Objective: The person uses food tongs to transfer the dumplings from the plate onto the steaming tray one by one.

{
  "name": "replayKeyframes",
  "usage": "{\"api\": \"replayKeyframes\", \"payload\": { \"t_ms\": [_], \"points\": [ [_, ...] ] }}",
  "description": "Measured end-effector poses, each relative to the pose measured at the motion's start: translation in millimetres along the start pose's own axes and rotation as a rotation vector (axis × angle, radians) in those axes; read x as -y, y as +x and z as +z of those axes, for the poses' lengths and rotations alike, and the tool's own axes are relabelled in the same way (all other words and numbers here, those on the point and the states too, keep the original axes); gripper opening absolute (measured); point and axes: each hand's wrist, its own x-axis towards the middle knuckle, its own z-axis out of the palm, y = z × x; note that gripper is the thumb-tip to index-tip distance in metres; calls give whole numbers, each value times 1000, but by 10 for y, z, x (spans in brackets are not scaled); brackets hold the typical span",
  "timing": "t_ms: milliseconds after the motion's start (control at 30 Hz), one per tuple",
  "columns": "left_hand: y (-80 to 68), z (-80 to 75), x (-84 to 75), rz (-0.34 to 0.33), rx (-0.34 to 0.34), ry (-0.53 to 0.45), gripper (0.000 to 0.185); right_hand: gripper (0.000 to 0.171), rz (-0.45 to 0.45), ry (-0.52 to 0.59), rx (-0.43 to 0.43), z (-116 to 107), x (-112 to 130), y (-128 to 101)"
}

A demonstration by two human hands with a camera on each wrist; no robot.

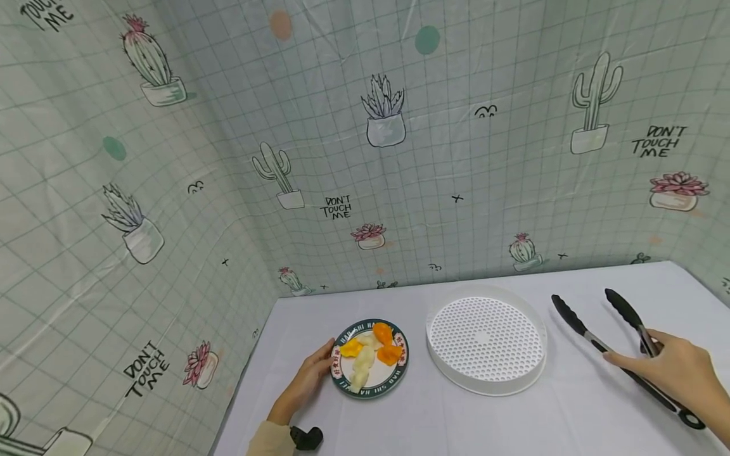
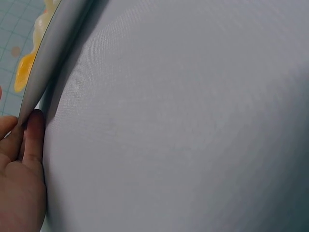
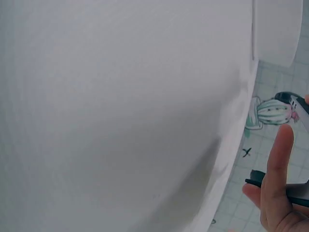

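My right hand (image 1: 675,364) gripped the spread tongs (image 1: 597,344) right of the white strainer (image 1: 485,386); my left hand (image 1: 310,375) pinched the plate (image 1: 380,375) left of it. If that pinch tilted the plate, I judged, the 2 orange pieces (image 1: 390,354) could slide off.

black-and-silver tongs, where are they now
In the head view, the tongs are at the right, gripped in the right hand, right of the round white perforated tray.
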Motion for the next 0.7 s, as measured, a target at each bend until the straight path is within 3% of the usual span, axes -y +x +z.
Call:
{"api": "replayKeyframes", "payload": {
  "t_ms": [500,700],
  "points": [
    [-23,11,13,2,-15,-22,57,89,-75,90,-22,-133,484,-71],
    [-10,15,22,-5,-21,-17,57,89,-98,141,14,-142,649,-113]
  ]
}}
